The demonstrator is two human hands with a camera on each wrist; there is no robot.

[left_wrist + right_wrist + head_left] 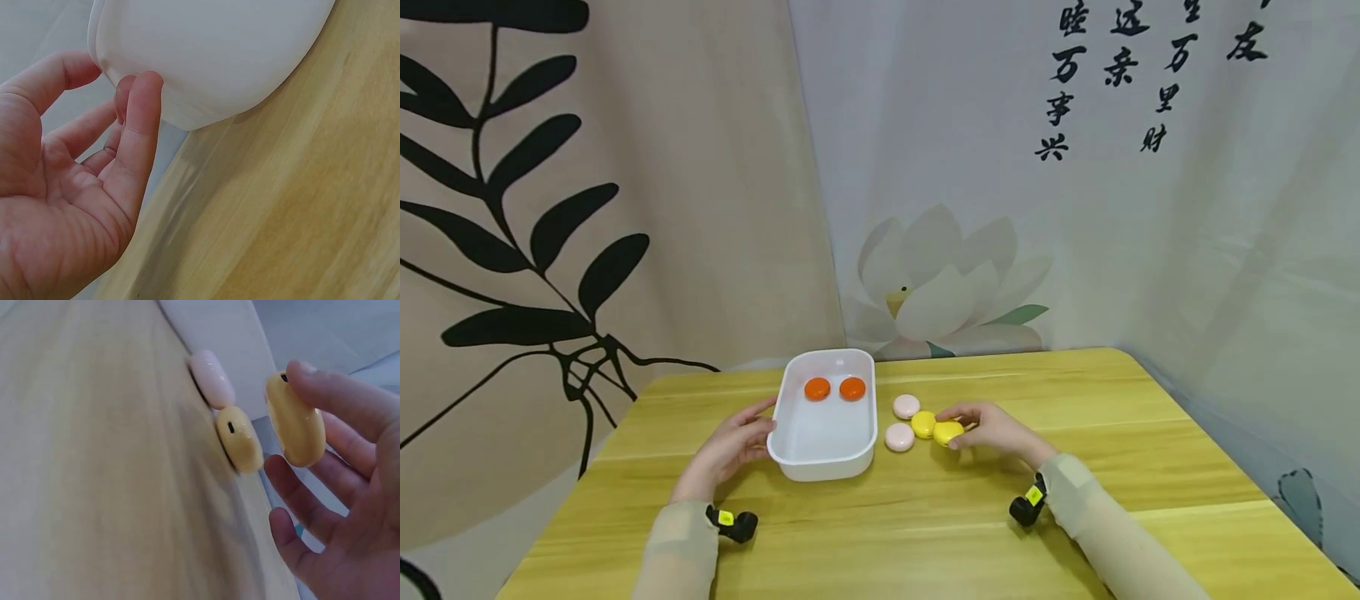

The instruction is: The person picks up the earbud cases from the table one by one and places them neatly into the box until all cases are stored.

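In the head view, my right hand point(988, 427) pinches a glossy yellow disc point(948, 432) between thumb and fingers. The right wrist view shows that held yellow disc point(296, 422), with a small dark slot in its edge, above the tabletop. A second yellow disc point(923, 424) lies beside it, close to two pale pink discs, one farther back point(906, 406) and one nearer point(899, 437). My left hand point(737, 446) touches the left side of a white rectangular tray point(824, 471), its fingers loosely bent. Two orange discs, left point(817, 388) and right point(852, 388), lie inside the tray toward the back.
The wood-grain table point(955, 533) has its back edge just behind the tray. Behind it hangs a printed curtain point(730, 183) with leaves, a lotus and dark writing. Each wrist wears a small black camera, left point(741, 525) and right point(1026, 507).
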